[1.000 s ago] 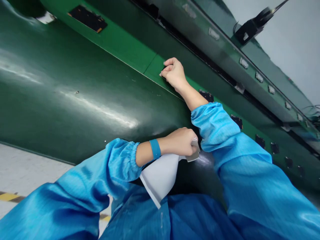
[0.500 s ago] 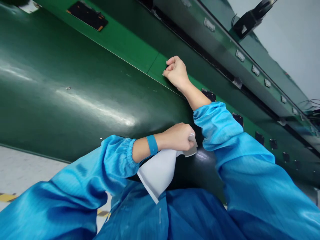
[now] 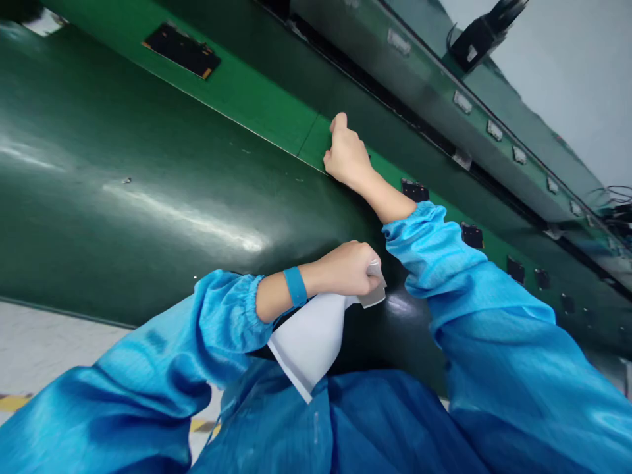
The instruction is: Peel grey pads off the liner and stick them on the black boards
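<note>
a white sheet (image 3: 311, 339) hangs bunched in a worker's closed left hand (image 3: 350, 266), not laid down, while the right hand (image 3: 348, 155) curls over a green strip (image 3: 276, 112), its grip impossible to tell. small dark boards (image 3: 415, 189) sit beyond the right wrist, any work on them unreadable; toward a larger board (image 3: 182, 51), the strip offers room above its pale edge.

Left grip (image 3: 349, 268) clenched, right grip (image 3: 347, 153) curled, farther forward

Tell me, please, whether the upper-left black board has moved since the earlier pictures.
Yes, the board has moved right and down, judged against the black box at upper right.
</note>
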Tool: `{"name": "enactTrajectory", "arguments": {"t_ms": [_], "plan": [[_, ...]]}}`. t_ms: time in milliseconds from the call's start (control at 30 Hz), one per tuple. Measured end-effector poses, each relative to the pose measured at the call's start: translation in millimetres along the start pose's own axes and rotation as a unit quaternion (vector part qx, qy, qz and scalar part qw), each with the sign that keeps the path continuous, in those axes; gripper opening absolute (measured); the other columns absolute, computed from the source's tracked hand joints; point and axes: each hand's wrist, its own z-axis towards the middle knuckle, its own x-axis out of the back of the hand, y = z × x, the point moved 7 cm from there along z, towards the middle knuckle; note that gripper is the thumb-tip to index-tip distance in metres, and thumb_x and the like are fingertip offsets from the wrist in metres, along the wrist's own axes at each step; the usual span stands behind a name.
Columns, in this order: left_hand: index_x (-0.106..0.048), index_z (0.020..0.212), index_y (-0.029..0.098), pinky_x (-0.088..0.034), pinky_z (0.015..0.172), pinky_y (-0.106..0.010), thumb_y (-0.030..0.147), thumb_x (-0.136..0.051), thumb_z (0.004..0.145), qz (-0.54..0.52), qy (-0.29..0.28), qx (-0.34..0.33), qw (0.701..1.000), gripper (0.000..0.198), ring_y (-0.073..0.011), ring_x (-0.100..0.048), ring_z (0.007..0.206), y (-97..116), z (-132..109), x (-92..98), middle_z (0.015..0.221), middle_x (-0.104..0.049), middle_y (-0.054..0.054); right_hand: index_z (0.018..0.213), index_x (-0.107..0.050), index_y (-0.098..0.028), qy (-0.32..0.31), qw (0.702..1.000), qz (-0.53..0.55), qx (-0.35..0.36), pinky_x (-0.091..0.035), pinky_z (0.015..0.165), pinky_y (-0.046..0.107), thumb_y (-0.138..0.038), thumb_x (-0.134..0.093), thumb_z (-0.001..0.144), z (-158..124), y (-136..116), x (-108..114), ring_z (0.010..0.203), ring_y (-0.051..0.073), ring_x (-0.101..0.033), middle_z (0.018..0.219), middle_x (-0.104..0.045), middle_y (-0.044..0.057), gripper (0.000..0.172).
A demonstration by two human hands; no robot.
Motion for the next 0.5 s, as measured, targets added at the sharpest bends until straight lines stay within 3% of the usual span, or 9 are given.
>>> {"name": "enactTrajectory", "arguments": {"t_ms": [100, 167, 233, 300, 400, 500], "plan": [[-0.082, 0.081, 0.016, -0.045, 0.066, -0.026, 0.011, -0.067, 0.080, 0.004, 0.001, 0.003, 1.000, 0.016, -0.0178, -0.072, 0.074, 0, 0, 0.1, 0.079, -0.080, -0.004, 0.145, -0.043, -0.020, -0.025, 0.997, -0.060, -0.033, -0.054, 0.112, 0.059, -0.030, -0.085, 0.086, -4, 15, 20, 0.134, 0.045, -0.063, 0.146, -0.056, 0.022, 0.073], [-0.082, 0.080, 0.016, -0.045, 0.065, -0.027, 0.011, -0.067, 0.080, 0.004, 0.005, 0.004, 1.000, 0.016, -0.0186, -0.072, 0.073, 0, -1, 0.2, 0.077, -0.080, -0.005, 0.148, -0.041, -0.018, -0.040, 0.997, -0.051, -0.051, -0.052, 0.116, 0.060, -0.040, -0.090, 0.084, -2, 34, 32, 0.139, 0.044, -0.060, 0.148, -0.053, 0.023, 0.084], [-0.082, 0.079, 0.016, -0.045, 0.065, -0.028, 0.011, -0.067, 0.080, 0.004, 0.005, 0.001, 1.000, 0.016, -0.0200, -0.073, 0.075, 1, -1, -1.1, 0.079, -0.080, -0.006, 0.144, -0.043, -0.018, -0.039, 0.997, -0.003, -0.063, -0.055, 0.111, 0.055, -0.045, -0.091, 0.084, 4, 49, 41, 0.132, 0.039, -0.064, 0.139, -0.058, 0.019, 0.082], [-0.081, 0.078, 0.016, -0.046, 0.066, -0.028, 0.012, -0.067, 0.080, 0.014, -0.003, -0.003, 1.000, 0.014, -0.0213, -0.074, 0.078, 2, 0, -4.2, 0.083, -0.082, -0.008, 0.133, -0.049, -0.020, -0.014, 0.994, 0.074, -0.075, -0.061, 0.094, 0.045, -0.041, -0.087, 0.087, 15, 49, 47, 0.109, 0.028, -0.069, 0.121, -0.063, 0.011, 0.064], [-0.080, 0.080, 0.016, -0.045, 0.065, -0.028, 0.014, -0.070, 0.080, 0.031, -0.025, -0.001, 0.999, 0.010, -0.0218, -0.073, 0.079, 0, 0, -10.6, 0.086, -0.083, -0.008, 0.109, -0.055, -0.023, -0.014, 0.972, 0.215, -0.090, -0.049, 0.060, 0.026, -0.033, -0.077, 0.095, 40, 6, 40, 0.070, 0.013, -0.055, 0.089, -0.056, -0.001, 0.029], [-0.081, 0.085, 0.016, -0.046, 0.066, -0.028, 0.017, -0.072, 0.082, 0.034, -0.035, 0.006, 0.999, 0.009, -0.0222, -0.073, 0.081, -5, 1, -15.2, 0.090, -0.083, -0.008, 0.089, -0.053, -0.021, -0.098, 0.938, 0.326, -0.072, -0.028, 0.046, 0.020, -0.023, -0.069, 0.098, 67, -77, 14, 0.055, 0.008, -0.035, 0.070, -0.043, -0.006, 0.018]]}}
